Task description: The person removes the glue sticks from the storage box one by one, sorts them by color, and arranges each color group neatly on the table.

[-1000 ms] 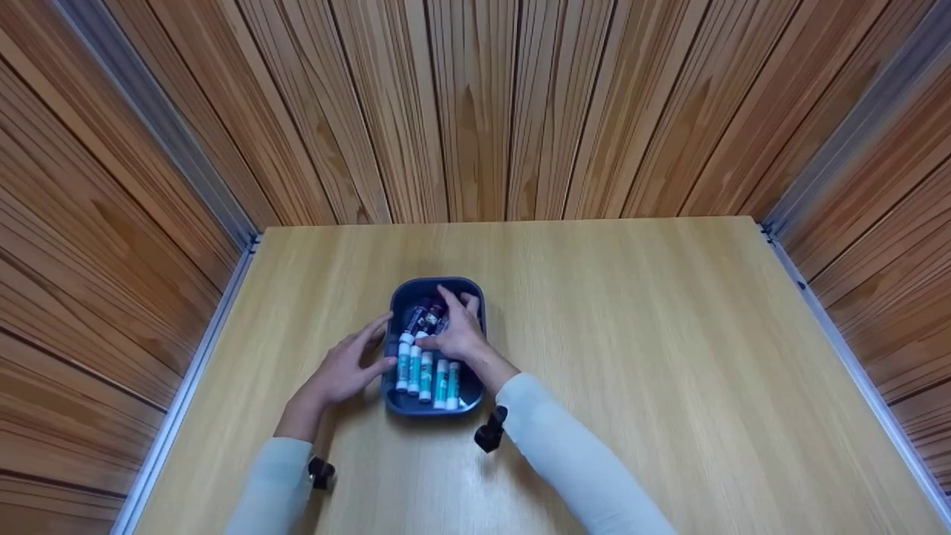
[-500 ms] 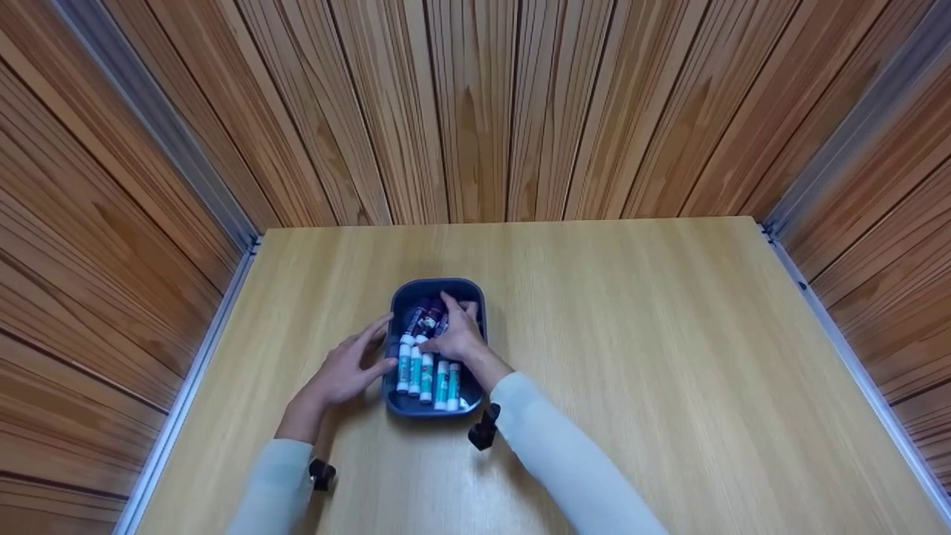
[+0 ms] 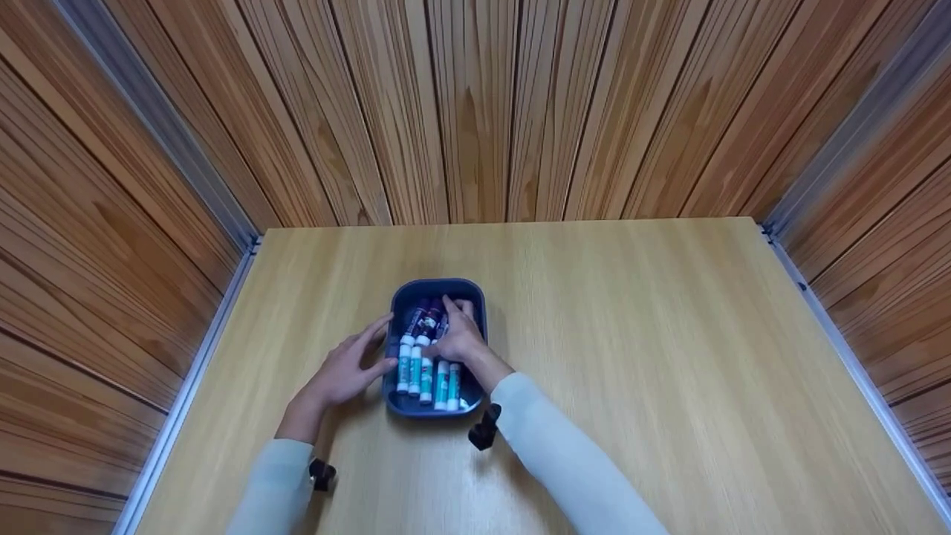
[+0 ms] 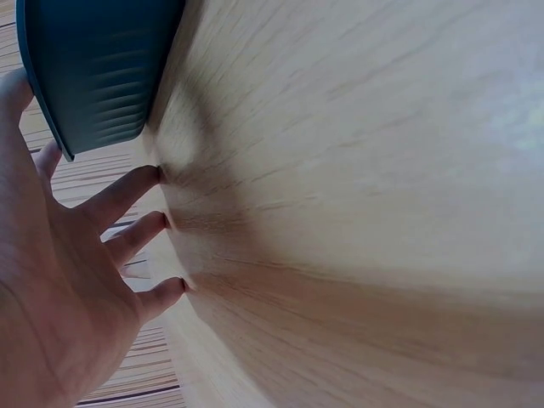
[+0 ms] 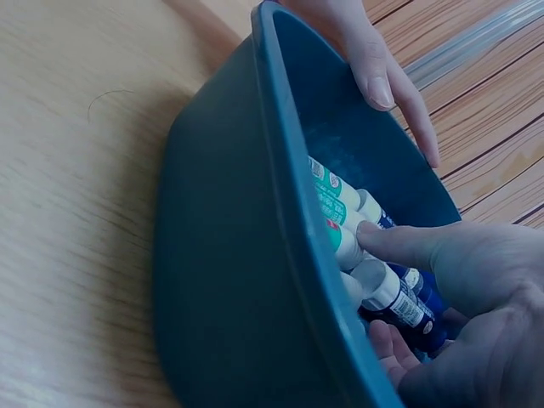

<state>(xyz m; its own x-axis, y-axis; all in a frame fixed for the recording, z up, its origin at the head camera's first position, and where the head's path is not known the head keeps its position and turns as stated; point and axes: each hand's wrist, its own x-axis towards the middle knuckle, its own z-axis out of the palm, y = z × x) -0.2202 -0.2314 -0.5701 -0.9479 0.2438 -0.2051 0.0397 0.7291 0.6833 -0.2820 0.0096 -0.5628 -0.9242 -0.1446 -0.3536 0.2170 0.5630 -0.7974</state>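
Note:
A dark blue plastic basket holds several glue sticks. White-and-green glue sticks lie side by side in its near half. Dark blue glue sticks with white ends lie in the far half. My right hand reaches inside; in the right wrist view its thumb and fingers curl around a dark blue glue stick. Part of that grip is hidden. My left hand rests at the basket's left rim, thumb and forefinger touching it. The other fingers spread toward the tabletop, fairly straight.
The basket stands on a light wooden table. Wood-plank walls rise behind and on both sides, with metal strips along the table's sides. Each wrist carries a small black device.
My right hand has shifted slightly, lowering into the basket, and its thumb has moved a little among the glue sticks. The left hand and the basket have hardly moved.

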